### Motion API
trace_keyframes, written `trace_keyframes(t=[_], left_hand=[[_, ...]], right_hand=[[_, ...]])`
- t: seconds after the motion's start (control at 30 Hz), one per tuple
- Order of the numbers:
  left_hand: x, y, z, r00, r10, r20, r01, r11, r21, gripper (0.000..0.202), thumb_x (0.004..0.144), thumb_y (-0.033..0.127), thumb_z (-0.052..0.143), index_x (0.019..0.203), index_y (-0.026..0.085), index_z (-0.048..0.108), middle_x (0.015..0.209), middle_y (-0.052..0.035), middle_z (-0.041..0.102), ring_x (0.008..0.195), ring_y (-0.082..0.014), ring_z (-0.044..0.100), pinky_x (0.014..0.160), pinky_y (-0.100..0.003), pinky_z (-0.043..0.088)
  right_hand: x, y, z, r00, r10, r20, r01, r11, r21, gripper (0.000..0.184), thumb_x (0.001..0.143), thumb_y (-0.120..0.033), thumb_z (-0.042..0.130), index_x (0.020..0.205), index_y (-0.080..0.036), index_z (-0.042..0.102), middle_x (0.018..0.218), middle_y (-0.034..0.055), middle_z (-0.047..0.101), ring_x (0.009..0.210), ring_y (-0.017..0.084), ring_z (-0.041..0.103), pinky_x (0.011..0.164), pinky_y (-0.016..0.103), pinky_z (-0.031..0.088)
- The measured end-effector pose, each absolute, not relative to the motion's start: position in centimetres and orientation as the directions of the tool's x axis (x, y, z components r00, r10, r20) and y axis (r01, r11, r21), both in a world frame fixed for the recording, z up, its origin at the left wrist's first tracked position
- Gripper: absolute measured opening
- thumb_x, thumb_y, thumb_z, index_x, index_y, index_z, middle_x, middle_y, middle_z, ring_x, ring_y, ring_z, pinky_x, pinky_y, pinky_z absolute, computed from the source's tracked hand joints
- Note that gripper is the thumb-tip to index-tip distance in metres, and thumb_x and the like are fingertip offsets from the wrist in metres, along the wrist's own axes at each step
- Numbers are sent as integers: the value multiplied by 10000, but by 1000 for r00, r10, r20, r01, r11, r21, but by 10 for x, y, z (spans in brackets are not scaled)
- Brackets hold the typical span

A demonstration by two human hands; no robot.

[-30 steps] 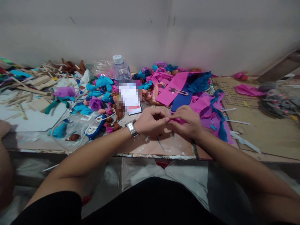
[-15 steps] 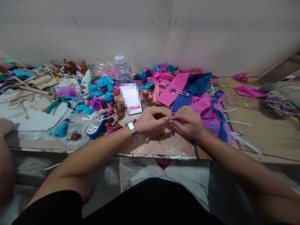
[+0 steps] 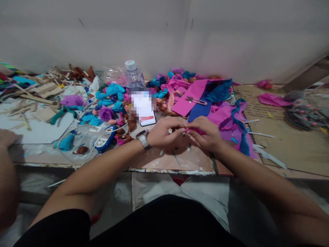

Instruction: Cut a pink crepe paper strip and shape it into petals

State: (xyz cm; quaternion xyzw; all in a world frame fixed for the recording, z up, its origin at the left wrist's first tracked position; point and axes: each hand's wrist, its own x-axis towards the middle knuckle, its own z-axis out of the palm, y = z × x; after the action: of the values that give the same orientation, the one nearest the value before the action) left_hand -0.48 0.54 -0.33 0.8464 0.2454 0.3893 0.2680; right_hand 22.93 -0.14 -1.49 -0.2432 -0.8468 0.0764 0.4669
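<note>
My left hand [image 3: 166, 133], with a metal watch [image 3: 144, 139] at its wrist, pinches a small piece of magenta crepe paper [image 3: 192, 130] between thumb and fingers. From the other side my right hand [image 3: 207, 133] is closed on the same paper, and the fingertips of both hands nearly meet. Much of the paper is hidden by the fingers. Just beyond the hands lie a pink sheet [image 3: 186, 104] and a blue sheet [image 3: 199, 112], with small thread snips [image 3: 196, 101] on top. A phone [image 3: 144, 108] with a lit screen stands beyond my left hand.
A clear bottle [image 3: 135, 77] stands behind the phone. Crepe-paper flowers [image 3: 106, 113], a blue tape dispenser-like object [image 3: 105, 140] and green-handled pliers [image 3: 58, 116] lie to the left, with wood sticks [image 3: 27, 113]. Cardboard [image 3: 288, 147] covers the right side. Another person's arm [image 3: 7, 171] rests at far left.
My left wrist has turned slightly, so the watch face shows more. The fingers have shifted a little on the magenta paper. The other person's hand at far left has moved slightly inward.
</note>
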Motion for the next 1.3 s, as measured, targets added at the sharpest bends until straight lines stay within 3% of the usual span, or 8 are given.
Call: trace_keyframes(t=[0.2,0.43,0.77,1.07,1.3], left_hand=[[-2,4,-2,558,599,575,180,-763,620,256,994,380,672,1056,160,786,945,-90,797,773,-135,702,691,-230,524],[-2,6,-3,536,605,589,156,-756,635,205,988,342,693,1009,160,785,933,-80,794,785,-122,716,681,-204,525],[-5,10,-9,563,486,668,237,-870,433,257,1037,353,614,1029,180,805,939,-90,828,865,-159,776,757,-239,560],[-4,9,-14,591,485,644,171,-856,488,252,1010,297,664,1206,207,794,1138,-101,821,996,-182,799,856,-257,600],[-4,9,-10,582,500,642,123,-834,538,235,988,337,696,1131,195,817,1075,-116,828,972,-195,796,861,-273,603]], right_hand=[[231,1,-17,-410,462,786,297,883,-364,101,929,-241,790,1013,-257,736,876,34,780,822,216,708,792,403,512],[231,0,-19,-382,512,769,321,854,-409,98,910,-256,812,978,-257,741,864,35,777,827,222,692,808,419,524],[231,-2,-17,-373,537,757,294,842,-453,126,876,-256,853,933,-252,741,831,24,765,836,216,683,792,397,537],[232,1,-19,-321,571,756,299,818,-491,190,852,-329,877,857,-246,706,857,35,738,856,226,693,810,419,532],[233,-1,-16,-321,575,753,310,814,-490,202,831,-360,890,828,-242,726,911,50,730,869,223,691,781,393,543]])
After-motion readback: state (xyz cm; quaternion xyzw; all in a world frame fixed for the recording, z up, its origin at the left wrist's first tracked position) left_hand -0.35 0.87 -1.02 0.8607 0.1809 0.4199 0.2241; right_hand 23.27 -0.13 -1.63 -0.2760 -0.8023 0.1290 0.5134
